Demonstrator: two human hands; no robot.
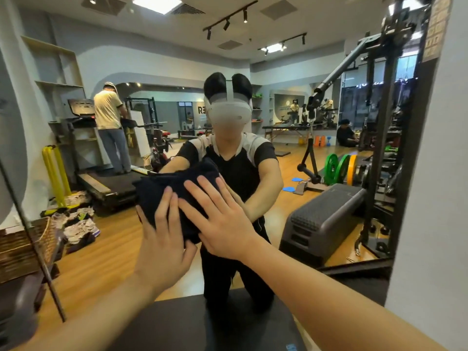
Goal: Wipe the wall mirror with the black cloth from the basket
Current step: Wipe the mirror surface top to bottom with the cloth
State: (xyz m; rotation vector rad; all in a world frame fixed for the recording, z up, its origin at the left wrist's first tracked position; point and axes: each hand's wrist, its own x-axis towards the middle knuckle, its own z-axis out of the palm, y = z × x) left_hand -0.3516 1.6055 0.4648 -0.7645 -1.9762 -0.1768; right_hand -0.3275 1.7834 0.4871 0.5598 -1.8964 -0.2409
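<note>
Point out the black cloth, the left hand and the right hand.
black cloth (162, 183): head view, upper bunched part above the fingers.
left hand (162, 239): head view, back of the hand, fingers flat on the cloth.
right hand (222, 224): head view, back of the hand, fingers spread on the cloth.

Only "RE" reads, on a far wall (202, 110) reflected in the mirror (291, 203)

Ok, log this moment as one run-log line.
phase: wiping | left hand: flat on cloth | right hand: flat on cloth | cloth: pressed to mirror | basket: lower left
</note>
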